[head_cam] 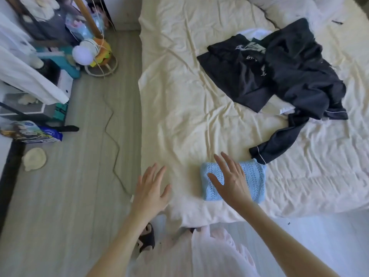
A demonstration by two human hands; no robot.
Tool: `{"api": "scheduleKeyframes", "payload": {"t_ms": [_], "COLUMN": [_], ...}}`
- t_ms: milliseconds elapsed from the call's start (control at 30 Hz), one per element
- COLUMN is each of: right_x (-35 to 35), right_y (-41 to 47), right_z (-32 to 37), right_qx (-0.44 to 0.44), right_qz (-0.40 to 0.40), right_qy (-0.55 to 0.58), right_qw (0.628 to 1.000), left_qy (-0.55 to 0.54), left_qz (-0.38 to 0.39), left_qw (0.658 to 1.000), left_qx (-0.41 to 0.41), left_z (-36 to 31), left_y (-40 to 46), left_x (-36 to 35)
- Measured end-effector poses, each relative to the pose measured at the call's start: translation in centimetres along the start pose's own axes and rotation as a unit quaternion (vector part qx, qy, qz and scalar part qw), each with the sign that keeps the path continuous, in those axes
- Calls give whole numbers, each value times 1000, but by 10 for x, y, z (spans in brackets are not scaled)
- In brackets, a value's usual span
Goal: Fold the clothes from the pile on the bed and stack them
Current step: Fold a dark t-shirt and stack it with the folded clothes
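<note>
Closest to the camera are two bare arms reaching out over the near edge of the bed (179,108). The left hand (150,188) is spread wide with straight fingers and holds nothing. It hangs over the bed's near left corner, where the cream sheet meets the floor (83,196). The right hand (229,180) is wide open too, fingers straight and apart, and it lies over the blue knit top (253,176). I cannot tell if the palm presses down on it or just floats above it. The blue knit top is folded into a small, neat block and sits near the front edge of the bed.

Just past the blue top, a dark sleeve (273,144) with a thin white line at the cuff ends right beside the top's far right corner. The sleeve leads back to the pile of dark clothes (283,72), which lies rumpled farther up the bed on the right side. One dark piece in the pile has a pale print on it. A bit of white cloth peeks out from under the pile.

On the floor to the left, a thin cord (113,136) snakes along the boards. Farther left sit a round cream thing (35,158) and a messy shelf (30,76) full of stuff.
</note>
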State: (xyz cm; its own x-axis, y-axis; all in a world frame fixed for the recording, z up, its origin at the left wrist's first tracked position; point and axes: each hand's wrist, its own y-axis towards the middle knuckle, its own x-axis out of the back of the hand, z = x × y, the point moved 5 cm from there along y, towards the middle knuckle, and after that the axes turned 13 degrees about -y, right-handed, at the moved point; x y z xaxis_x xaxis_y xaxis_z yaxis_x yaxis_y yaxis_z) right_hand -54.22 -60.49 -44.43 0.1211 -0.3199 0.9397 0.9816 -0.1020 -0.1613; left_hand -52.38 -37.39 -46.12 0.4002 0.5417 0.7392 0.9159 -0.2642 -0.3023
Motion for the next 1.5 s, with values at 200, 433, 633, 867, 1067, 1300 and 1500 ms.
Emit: {"api": "scheduleKeyframes", "payload": {"t_ms": [200,433,633,867,1067,1300,1500], "right_x": [0,-33,-34,-22,6,24,51], "right_y": [2,-14,-16,14,62,151,243], "right_z": [120,273,355,383,394,384,343], "right_qx": [41,48,23,19,23,24,-7], "right_qz": [-27,-34,-38,-55,-101,-110,-106], "right_qy": [0,6,26,9,-42,-50,-31], "right_qw": [999,998,999,998,994,992,994], "left_qy": [-4,1,-36,-44,-23,12,16], "left_qz": [-32,-27,-58,-40,-39,-27,1], "left_qw": [999,1000,998,998,996,996,995], "left_qx": [4,7,7,-16,-73,-80,-95], "left_z": [69,181,236,252,233,217,166], "left_y": [-44,-98,-104,-79,-24,71,178], "left_x": [83,196,290,323,350,366,374]}}
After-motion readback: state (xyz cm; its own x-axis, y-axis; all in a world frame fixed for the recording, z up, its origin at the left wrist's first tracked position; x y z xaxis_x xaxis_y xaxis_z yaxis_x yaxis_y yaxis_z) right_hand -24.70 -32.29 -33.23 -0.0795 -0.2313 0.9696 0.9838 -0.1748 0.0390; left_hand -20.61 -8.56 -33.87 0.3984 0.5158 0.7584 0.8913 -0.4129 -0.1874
